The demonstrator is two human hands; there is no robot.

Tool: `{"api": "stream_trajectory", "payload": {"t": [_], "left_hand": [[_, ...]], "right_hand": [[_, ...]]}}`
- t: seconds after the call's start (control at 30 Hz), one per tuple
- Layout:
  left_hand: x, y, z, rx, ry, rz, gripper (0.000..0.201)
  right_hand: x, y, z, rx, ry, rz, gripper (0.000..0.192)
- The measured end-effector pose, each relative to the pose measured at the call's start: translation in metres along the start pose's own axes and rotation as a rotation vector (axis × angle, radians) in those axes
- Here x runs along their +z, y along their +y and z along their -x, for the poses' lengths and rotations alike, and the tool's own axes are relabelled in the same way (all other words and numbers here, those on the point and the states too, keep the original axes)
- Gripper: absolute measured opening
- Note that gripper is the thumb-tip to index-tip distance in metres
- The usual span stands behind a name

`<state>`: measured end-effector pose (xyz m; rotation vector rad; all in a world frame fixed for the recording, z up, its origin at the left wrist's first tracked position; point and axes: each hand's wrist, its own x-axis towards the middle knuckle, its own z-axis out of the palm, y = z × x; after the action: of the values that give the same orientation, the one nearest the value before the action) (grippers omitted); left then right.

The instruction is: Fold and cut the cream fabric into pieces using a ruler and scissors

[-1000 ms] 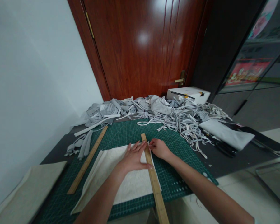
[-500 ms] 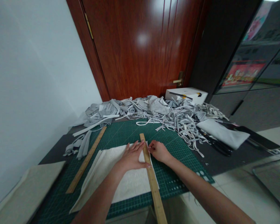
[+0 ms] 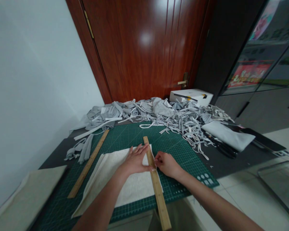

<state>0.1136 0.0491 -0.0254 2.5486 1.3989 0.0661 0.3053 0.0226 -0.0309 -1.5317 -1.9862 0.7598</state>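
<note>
My left hand (image 3: 136, 161) lies spread over a folded stack of cream cloth (image 3: 132, 189), its fingertips and thumb pressing a wooden ruler (image 3: 157, 186). This ruler runs along the cloth's right side, and its near end sticks out past the mat's front edge. Just right of the ruler, my right hand (image 3: 168, 163) is closed in a pinch at the cloth's edge. Whatever sits between its fingers is too small to make out. Beneath everything lies a green gridded cutting mat (image 3: 180, 146).
A second wooden ruler (image 3: 89, 165) rests left of the cloth. Grey fabric scraps (image 3: 183, 120) heap along the back, before a white box (image 3: 195, 96). Black-handled scissors (image 3: 225, 149) lie partly under a grey cloth piece (image 3: 231, 136). Folded beige cloth (image 3: 31, 195) sits front left.
My right hand has slid a little toward me along the ruler's right edge. My left hand stays pressed on the ruler and cloth. The view has shifted slightly.
</note>
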Motion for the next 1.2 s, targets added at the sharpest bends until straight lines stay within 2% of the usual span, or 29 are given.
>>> {"api": "stream_trajectory", "payload": {"t": [0.27, 0.47, 0.63, 0.9, 1.2], "left_hand": [[0.000, 0.000, 0.000, -0.003, -0.002, -0.020, 0.106], [0.000, 0.000, -0.001, 0.000, -0.006, -0.033, 0.107], [0.000, 0.000, -0.002, 0.001, -0.004, -0.044, 0.106], [-0.001, 0.000, -0.001, -0.001, -0.003, -0.026, 0.107], [-0.003, 0.002, -0.001, -0.018, -0.019, -0.031, 0.104]], "right_hand": [[0.000, -0.003, 0.012, 0.002, 0.008, -0.027, 0.012], [0.000, -0.002, 0.035, -0.021, -0.036, -0.073, 0.011], [0.000, -0.004, 0.042, -0.025, -0.009, -0.089, 0.011], [0.004, 0.000, 0.074, 0.012, -0.088, -0.201, 0.011], [0.003, -0.003, 0.089, 0.035, -0.124, -0.234, 0.010]]}}
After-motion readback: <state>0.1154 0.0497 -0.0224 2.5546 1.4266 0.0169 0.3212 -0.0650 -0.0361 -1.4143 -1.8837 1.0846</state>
